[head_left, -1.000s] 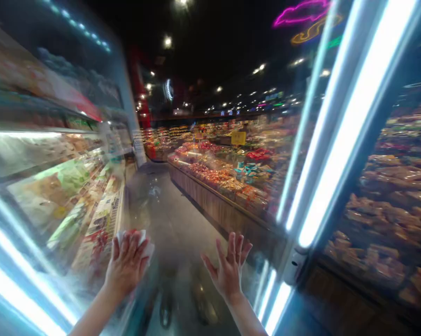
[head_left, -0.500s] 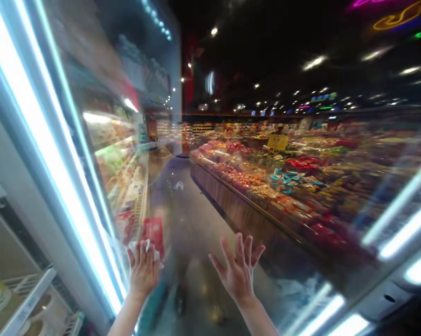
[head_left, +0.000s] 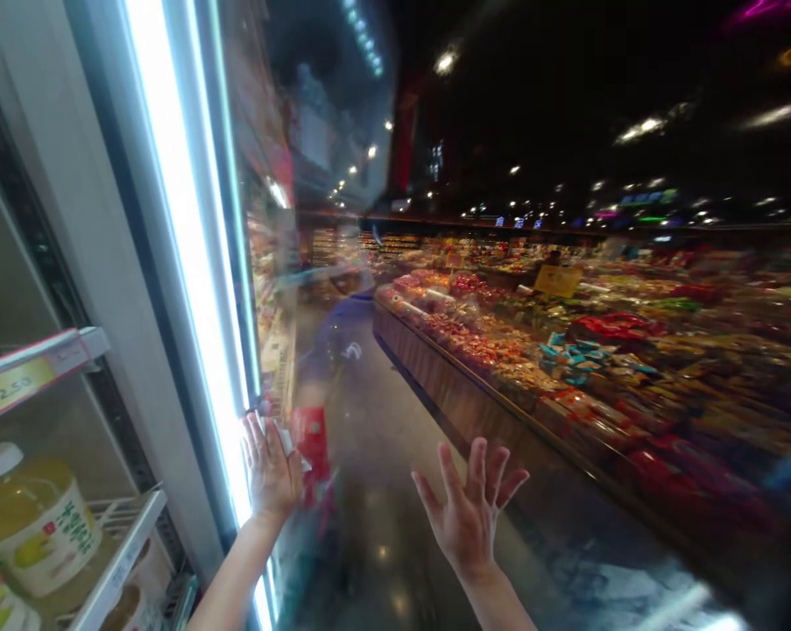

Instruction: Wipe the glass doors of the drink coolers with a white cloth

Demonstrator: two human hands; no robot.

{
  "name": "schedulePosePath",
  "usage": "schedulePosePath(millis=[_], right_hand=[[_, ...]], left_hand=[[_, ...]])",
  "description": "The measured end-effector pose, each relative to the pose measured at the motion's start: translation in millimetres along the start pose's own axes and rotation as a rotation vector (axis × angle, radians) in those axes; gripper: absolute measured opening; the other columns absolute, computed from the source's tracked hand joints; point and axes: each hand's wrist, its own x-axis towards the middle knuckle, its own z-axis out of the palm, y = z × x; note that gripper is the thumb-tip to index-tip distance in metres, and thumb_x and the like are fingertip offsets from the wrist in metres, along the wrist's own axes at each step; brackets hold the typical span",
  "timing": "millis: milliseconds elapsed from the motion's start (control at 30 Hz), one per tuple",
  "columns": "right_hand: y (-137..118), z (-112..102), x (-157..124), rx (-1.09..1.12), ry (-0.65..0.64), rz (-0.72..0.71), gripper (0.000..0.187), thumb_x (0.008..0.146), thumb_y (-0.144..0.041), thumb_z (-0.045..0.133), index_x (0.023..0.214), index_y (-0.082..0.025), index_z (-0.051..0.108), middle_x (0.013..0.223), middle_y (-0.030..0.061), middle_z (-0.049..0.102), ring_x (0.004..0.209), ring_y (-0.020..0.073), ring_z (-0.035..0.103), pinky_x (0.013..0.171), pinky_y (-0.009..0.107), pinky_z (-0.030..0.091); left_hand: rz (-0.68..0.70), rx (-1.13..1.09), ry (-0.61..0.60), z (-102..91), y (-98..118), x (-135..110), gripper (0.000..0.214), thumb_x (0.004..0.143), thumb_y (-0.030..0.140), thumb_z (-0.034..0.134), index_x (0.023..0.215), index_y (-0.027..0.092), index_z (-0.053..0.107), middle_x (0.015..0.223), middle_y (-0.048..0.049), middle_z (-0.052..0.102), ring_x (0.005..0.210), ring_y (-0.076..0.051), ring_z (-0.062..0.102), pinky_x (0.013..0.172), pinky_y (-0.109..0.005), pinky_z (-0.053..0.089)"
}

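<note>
While the right hand (head_left: 469, 510) is kept open on the glass door (head_left: 382, 368), the cloth (head_left: 288, 438) is pressed flat under the left hand (head_left: 270, 469), now shifted to the lit frame (head_left: 191, 263).

A yellow price tag (head_left: 15, 383) at nine o'clock, set in the pink strip (head_left: 40, 364) along the front edge of the cooler shelf, reads "2.50". The label (head_left: 44, 539) on the jar of yellow drink (head_left: 32, 517) at eight o'clock carries printed characters, too small and soft to read. A yellow hanging sign (head_left: 558, 280) over the produce counter at two o'clock bears dark marks that cannot be made out. Blue lit signs (head_left: 517, 222) far off near one o'clock are illegible.
</note>
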Motion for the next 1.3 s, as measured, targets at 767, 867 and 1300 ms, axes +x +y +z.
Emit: schedulePosePath(millis=[767, 867, 1300], right_hand=[[-6, 1, 2, -0.031, -0.003, -0.004, 0.082, 0.094, -0.04, 0.067, 0.162, -0.033, 0.021, 0.172, 0.0088, 0.004, 0.158, 0.0372, 0.001, 0.122, 0.075, 0.005], [-4, -2, 1, -0.021, -0.01, -0.021, 0.08, 0.095, -0.039, 0.066, 0.162, -0.033, 0.022, 0.172, 0.0079, 0.006, 0.159, 0.034, 0.001, 0.125, 0.07, 0.005], [95, -55, -1, -0.106, -0.01, 0.095, 0.079, 0.096, -0.034, 0.064, 0.162, -0.033, 0.02, 0.172, 0.0084, 0.007, 0.159, 0.0363, 0.005, 0.123, 0.073, 0.012]], left_hand=[[0.114, -0.001, -0.021, 2.1, 41, 50, 0.084, 0.093, 0.021, 0.052, 0.161, 0.006, 0.004, 0.169, -0.0223, -0.003, 0.157, -0.038, -0.003, 0.126, -0.067, 0.015], [0.217, -0.016, -0.048, 10.4, 61, 55, 0.083, 0.094, 0.027, 0.053, 0.162, 0.008, 0.009, 0.169, -0.0196, 0.003, 0.158, -0.038, 0.001, 0.127, -0.066, 0.011], [0.505, -0.074, -0.05, 19.9, 142, 74, 0.082, 0.093, 0.032, 0.051, 0.162, 0.009, 0.012, 0.17, -0.015, 0.007, 0.159, -0.032, 0.002, 0.131, -0.057, 0.004]])
